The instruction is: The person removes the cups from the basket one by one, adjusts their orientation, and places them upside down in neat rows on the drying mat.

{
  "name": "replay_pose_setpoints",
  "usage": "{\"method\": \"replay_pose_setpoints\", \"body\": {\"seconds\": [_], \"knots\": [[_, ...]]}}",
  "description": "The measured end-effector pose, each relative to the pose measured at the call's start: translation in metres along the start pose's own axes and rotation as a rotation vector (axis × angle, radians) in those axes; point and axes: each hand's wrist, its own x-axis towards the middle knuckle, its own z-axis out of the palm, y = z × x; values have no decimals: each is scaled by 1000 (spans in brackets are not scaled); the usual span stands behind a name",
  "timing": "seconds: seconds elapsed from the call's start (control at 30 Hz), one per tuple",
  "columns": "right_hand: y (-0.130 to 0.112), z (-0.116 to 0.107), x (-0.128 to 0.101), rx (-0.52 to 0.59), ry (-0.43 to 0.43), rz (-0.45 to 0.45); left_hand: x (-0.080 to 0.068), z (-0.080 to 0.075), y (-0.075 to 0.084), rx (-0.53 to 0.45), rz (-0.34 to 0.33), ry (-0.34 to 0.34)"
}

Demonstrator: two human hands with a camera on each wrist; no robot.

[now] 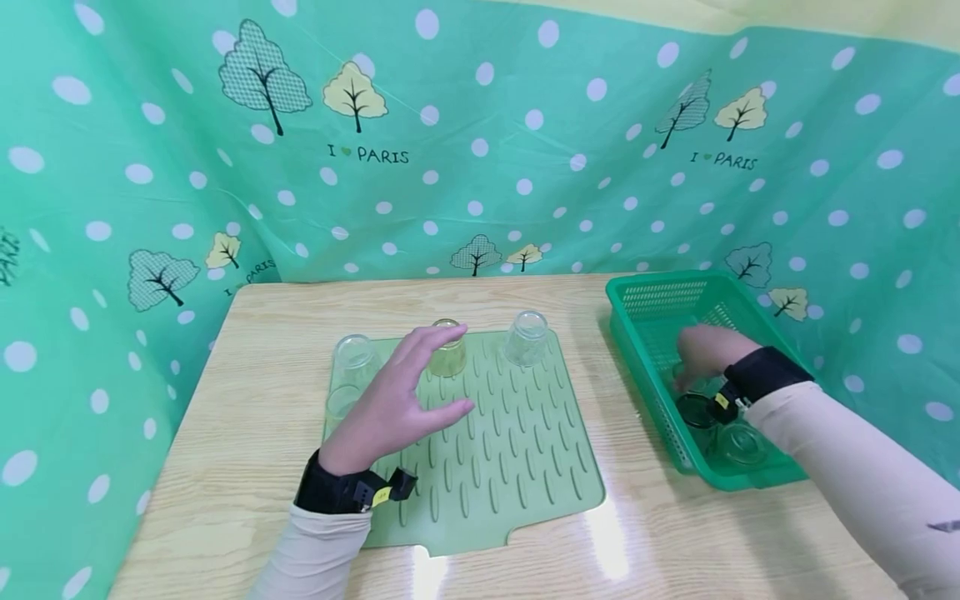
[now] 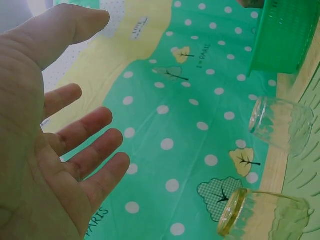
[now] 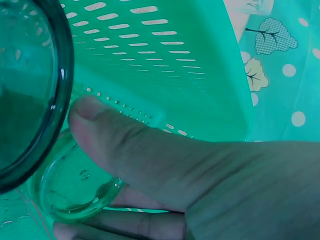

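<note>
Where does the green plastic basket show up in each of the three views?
Head: green basket at the table's right edge, right hand reaching inside.
Left wrist: its corner at top right.
Right wrist: its slotted wall fills the upper middle.
Shared landmark: the polka-dot tree cloth.
</note>
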Motion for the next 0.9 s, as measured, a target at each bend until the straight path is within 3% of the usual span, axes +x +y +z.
{"method": "replay_pose_setpoints", "body": {"seconds": [0.9], "knots": [[-3,0,-3,2,42,-3,-2,2,1,32,3,-15]]}}
